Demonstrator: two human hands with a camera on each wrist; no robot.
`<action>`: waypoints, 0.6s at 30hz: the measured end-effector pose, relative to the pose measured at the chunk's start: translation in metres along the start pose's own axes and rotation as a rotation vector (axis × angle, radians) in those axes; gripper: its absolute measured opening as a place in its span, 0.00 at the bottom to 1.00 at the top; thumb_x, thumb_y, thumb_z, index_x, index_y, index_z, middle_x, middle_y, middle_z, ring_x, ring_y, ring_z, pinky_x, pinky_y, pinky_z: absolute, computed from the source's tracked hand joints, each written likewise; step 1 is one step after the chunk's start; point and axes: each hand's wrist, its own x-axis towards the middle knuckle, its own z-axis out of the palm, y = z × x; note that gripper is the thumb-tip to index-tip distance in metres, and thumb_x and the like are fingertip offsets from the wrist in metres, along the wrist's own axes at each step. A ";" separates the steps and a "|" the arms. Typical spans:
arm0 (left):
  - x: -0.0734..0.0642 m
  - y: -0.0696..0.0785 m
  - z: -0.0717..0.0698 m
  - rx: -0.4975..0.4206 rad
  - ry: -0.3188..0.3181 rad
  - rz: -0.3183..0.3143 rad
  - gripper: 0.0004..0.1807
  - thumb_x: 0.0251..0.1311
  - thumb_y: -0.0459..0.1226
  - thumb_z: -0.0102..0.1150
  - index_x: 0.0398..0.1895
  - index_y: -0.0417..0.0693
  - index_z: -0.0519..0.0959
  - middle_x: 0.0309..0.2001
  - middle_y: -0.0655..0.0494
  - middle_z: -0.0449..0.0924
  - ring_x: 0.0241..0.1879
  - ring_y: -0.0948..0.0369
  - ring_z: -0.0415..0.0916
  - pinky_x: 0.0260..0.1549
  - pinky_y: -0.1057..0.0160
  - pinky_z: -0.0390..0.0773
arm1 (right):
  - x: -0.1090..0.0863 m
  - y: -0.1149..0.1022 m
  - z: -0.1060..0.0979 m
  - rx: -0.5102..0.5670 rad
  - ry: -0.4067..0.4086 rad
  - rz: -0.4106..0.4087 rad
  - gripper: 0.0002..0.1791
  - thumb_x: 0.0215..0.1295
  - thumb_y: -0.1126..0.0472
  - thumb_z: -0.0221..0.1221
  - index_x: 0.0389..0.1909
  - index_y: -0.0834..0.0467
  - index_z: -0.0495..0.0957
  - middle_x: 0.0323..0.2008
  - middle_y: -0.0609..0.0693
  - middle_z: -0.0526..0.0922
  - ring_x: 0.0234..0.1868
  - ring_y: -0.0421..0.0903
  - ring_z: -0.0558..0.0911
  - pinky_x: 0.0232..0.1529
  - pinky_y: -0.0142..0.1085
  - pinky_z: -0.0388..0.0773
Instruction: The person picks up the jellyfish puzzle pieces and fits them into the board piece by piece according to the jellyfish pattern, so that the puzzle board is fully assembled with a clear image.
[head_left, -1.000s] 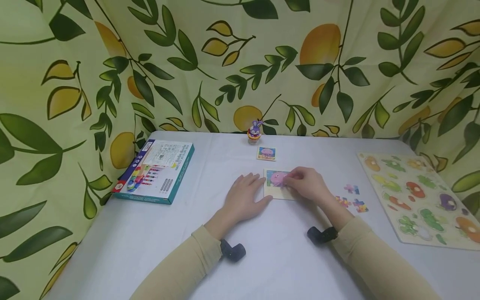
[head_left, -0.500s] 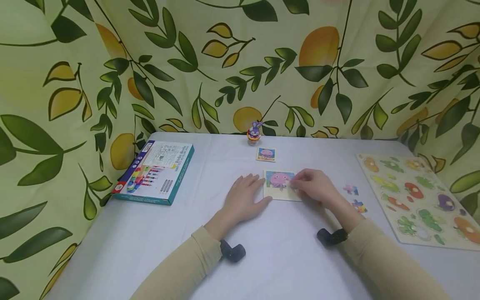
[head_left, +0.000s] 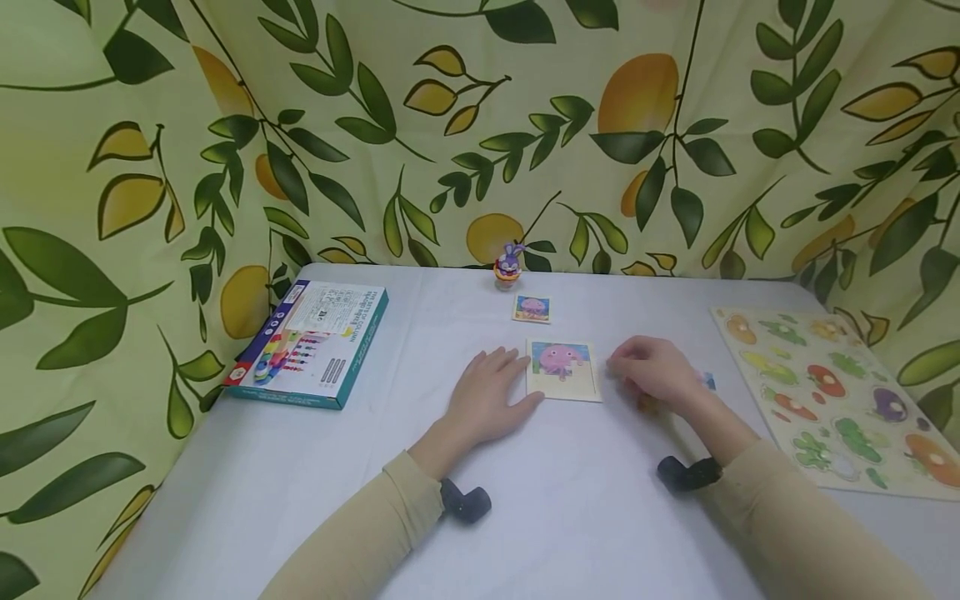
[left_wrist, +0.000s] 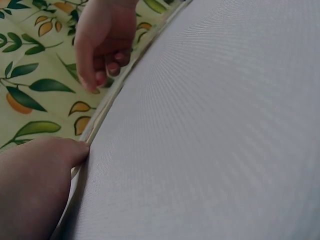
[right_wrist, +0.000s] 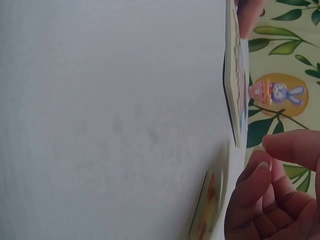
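A small square puzzle board (head_left: 547,388) lies mid-table, with joined jigsaw pieces showing a pink octopus (head_left: 558,356) and pale bare board at its lower right. My left hand (head_left: 487,394) rests flat on the table, its fingertips and thumb right at the board's left edge. To the right of the board hovers my right hand (head_left: 651,369), fingers loosely curled, thumb and fingertips near each other. Nothing shows between those fingertips in the right wrist view. Beneath that hand lies a loose puzzle piece (right_wrist: 205,210). Another blue-and-pink puzzle piece (head_left: 707,380) peeks out behind the wrist.
Behind the board lie a small octopus picture card (head_left: 532,308) and a purple rabbit figure (head_left: 508,263). A flat toy box (head_left: 311,342) sits at the left. On the right is a large vegetable puzzle board (head_left: 825,400). A leaf-patterned cloth (head_left: 465,125) hangs behind the table.
My right hand has let go of a puzzle piece at the octopus picture's right side and moved right, off the board. The left hand has stayed in place.
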 end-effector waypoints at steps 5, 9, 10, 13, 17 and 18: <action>0.000 0.000 0.000 -0.001 -0.003 -0.002 0.37 0.70 0.62 0.50 0.76 0.55 0.69 0.76 0.54 0.64 0.77 0.55 0.54 0.78 0.55 0.44 | -0.002 0.002 -0.004 0.028 0.007 0.016 0.19 0.74 0.52 0.59 0.54 0.62 0.76 0.35 0.58 0.78 0.31 0.54 0.78 0.28 0.38 0.82; 0.000 0.000 0.001 -0.002 -0.004 -0.006 0.37 0.70 0.62 0.50 0.76 0.55 0.69 0.76 0.54 0.64 0.78 0.55 0.54 0.78 0.55 0.44 | -0.003 0.003 -0.007 0.034 0.017 0.020 0.18 0.74 0.51 0.57 0.54 0.62 0.76 0.36 0.59 0.78 0.32 0.54 0.79 0.27 0.38 0.81; 0.000 0.000 0.001 -0.002 -0.005 -0.007 0.37 0.70 0.62 0.50 0.76 0.55 0.69 0.76 0.54 0.64 0.78 0.55 0.54 0.78 0.55 0.44 | -0.003 0.003 -0.008 0.034 0.019 0.023 0.19 0.74 0.51 0.57 0.54 0.62 0.75 0.36 0.59 0.78 0.32 0.54 0.79 0.27 0.38 0.80; 0.000 0.000 0.002 -0.004 -0.007 -0.010 0.37 0.70 0.63 0.49 0.76 0.55 0.69 0.76 0.54 0.64 0.78 0.56 0.53 0.78 0.55 0.44 | -0.003 0.005 -0.010 0.029 0.023 0.027 0.19 0.75 0.51 0.55 0.54 0.62 0.75 0.38 0.59 0.78 0.32 0.54 0.79 0.25 0.39 0.79; 0.000 0.000 0.002 -0.006 -0.008 -0.013 0.37 0.71 0.63 0.49 0.76 0.55 0.69 0.77 0.55 0.63 0.78 0.56 0.53 0.78 0.55 0.43 | -0.005 0.008 -0.014 0.014 0.034 0.032 0.19 0.75 0.51 0.55 0.55 0.61 0.74 0.40 0.59 0.78 0.32 0.54 0.78 0.23 0.39 0.77; 0.000 0.000 0.002 -0.006 -0.007 -0.012 0.37 0.71 0.63 0.49 0.76 0.55 0.68 0.77 0.55 0.63 0.78 0.56 0.53 0.78 0.55 0.43 | -0.006 0.008 -0.015 0.011 0.037 0.033 0.19 0.75 0.51 0.55 0.55 0.61 0.74 0.39 0.59 0.78 0.31 0.54 0.78 0.22 0.39 0.77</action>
